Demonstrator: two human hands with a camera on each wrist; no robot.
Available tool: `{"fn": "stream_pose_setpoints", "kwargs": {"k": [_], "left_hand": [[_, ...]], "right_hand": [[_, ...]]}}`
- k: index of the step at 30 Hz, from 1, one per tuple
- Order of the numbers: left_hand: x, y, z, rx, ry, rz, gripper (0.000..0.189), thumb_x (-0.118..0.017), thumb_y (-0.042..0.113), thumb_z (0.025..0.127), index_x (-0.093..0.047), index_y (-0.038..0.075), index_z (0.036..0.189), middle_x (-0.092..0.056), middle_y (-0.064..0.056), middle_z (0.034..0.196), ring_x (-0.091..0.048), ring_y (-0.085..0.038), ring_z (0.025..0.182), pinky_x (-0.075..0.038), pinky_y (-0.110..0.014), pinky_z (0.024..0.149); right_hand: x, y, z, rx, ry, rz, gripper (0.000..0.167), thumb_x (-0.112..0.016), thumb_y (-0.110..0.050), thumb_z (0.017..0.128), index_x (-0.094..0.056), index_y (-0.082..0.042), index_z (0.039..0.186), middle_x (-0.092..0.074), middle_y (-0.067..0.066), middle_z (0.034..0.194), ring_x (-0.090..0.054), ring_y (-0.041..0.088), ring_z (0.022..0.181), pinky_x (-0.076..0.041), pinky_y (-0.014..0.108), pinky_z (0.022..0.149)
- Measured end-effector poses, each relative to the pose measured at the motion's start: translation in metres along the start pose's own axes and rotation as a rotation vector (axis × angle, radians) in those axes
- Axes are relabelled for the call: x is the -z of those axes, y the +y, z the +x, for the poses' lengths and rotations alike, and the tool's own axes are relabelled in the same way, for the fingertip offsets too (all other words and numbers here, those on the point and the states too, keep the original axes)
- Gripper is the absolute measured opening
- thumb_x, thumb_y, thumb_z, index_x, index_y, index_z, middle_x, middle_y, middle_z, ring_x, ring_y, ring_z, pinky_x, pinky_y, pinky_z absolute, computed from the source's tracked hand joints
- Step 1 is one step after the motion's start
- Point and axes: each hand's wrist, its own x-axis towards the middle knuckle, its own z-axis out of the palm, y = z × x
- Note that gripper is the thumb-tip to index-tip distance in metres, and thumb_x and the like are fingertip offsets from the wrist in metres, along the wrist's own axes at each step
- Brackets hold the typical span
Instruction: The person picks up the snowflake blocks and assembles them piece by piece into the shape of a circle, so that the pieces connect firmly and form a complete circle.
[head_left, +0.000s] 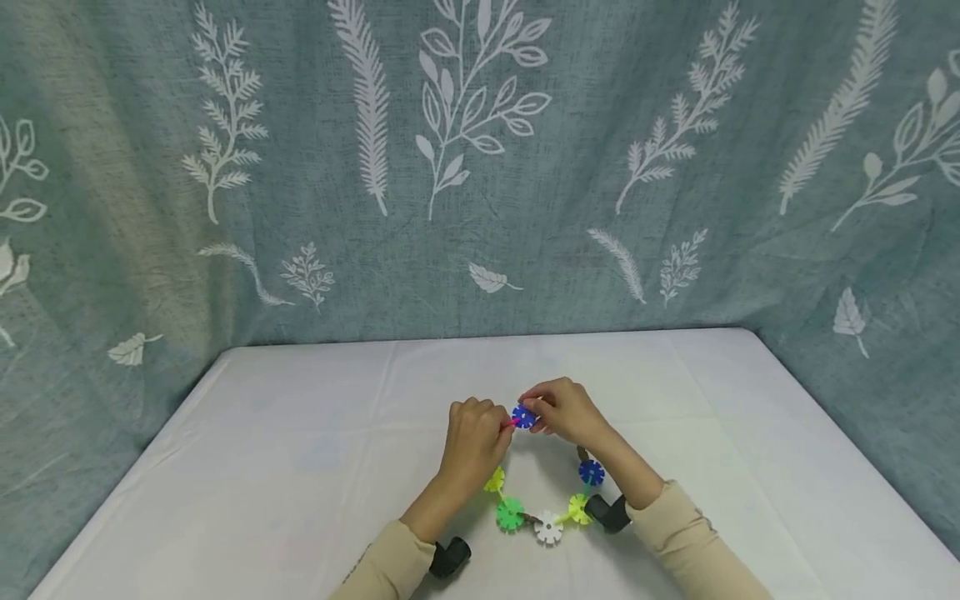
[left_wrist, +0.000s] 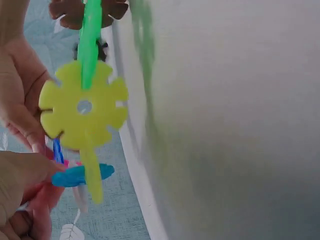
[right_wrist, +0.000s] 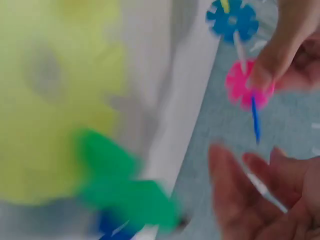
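Note:
My left hand pinches a pink snowflake disc between thumb and fingers. Slotted into that disc is a blue disc, seen edge-on in the right wrist view. My right hand is close beside the blue disc; the right wrist view shows its fingers spread, with a gap to the disc. The pink disc belongs to a chain of interlocked discs, with a lighter blue disc, yellow disc, green disc and white disc hanging in a loop below the hands.
The chain's far end, with a dark blue disc and a brown disc, hangs near the right forearm. A white cloth covers the table. Behind it hangs a leaf-patterned curtain. Dark wrist cameras sit under both forearms.

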Motion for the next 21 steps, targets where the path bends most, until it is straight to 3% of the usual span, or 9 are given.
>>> {"fn": "stream_pose_setpoints", "kwargs": {"k": [2, 5, 7, 9, 14, 21], "left_hand": [[0.001, 0.001, -0.001, 0.055, -0.012, 0.031, 0.017, -0.076, 0.01, 0.066, -0.061, 0.013, 0.058, -0.056, 0.003, 0.054, -0.044, -0.012, 0.053, -0.029, -0.026, 0.059], [0.001, 0.002, -0.002, 0.126, -0.015, 0.075, 0.019, -0.074, 0.009, 0.064, -0.058, 0.012, 0.054, -0.052, 0.002, 0.049, -0.041, -0.013, 0.05, -0.026, -0.027, 0.059], [0.002, 0.002, -0.002, 0.16, -0.026, 0.092, 0.024, -0.072, 0.008, 0.063, -0.053, 0.012, 0.05, -0.047, 0.002, 0.045, -0.038, -0.014, 0.048, -0.024, -0.028, 0.058], [0.001, 0.001, -0.002, 0.188, -0.045, 0.102, 0.03, -0.073, 0.008, 0.063, -0.047, 0.012, 0.046, -0.042, 0.002, 0.041, -0.035, -0.014, 0.046, -0.022, -0.028, 0.057], [-0.002, 0.0, -0.002, 0.245, -0.136, 0.095, 0.04, -0.079, 0.015, 0.065, -0.044, 0.012, 0.047, -0.035, 0.004, 0.041, -0.033, -0.013, 0.046, -0.021, -0.029, 0.058], [-0.006, -0.002, -0.004, 0.273, -0.222, 0.097, 0.037, -0.074, 0.009, 0.066, -0.042, 0.012, 0.047, -0.035, 0.003, 0.044, -0.033, -0.014, 0.047, -0.022, -0.03, 0.057]], "right_hand": [[0.007, 0.007, -0.002, 0.0, 0.023, -0.09, 0.025, -0.051, -0.012, 0.094, -0.065, 0.006, 0.103, -0.069, 0.014, 0.079, -0.067, 0.02, 0.064, -0.053, 0.029, 0.057], [0.017, 0.017, -0.008, -0.132, 0.06, -0.212, 0.031, -0.047, -0.02, 0.096, -0.067, 0.004, 0.094, -0.064, 0.009, 0.067, -0.057, 0.013, 0.056, -0.045, 0.026, 0.052], [0.021, 0.024, -0.012, -0.244, 0.022, -0.265, 0.037, -0.046, -0.028, 0.096, -0.066, 0.002, 0.089, -0.058, 0.006, 0.059, -0.049, 0.012, 0.053, -0.039, 0.026, 0.051], [0.022, 0.028, -0.014, -0.299, -0.046, -0.315, 0.041, -0.046, -0.035, 0.095, -0.065, 0.001, 0.089, -0.057, 0.006, 0.063, -0.046, 0.015, 0.055, -0.036, 0.027, 0.052], [0.012, 0.029, -0.012, -0.257, -0.119, -0.376, 0.04, -0.057, -0.041, 0.087, -0.062, -0.002, 0.097, -0.062, 0.008, 0.085, -0.054, 0.017, 0.069, -0.041, 0.03, 0.057], [0.006, 0.031, -0.01, -0.2, -0.121, -0.343, 0.02, -0.062, -0.022, 0.087, -0.062, -0.003, 0.093, -0.06, 0.006, 0.079, -0.049, 0.015, 0.064, -0.037, 0.027, 0.055]]}}
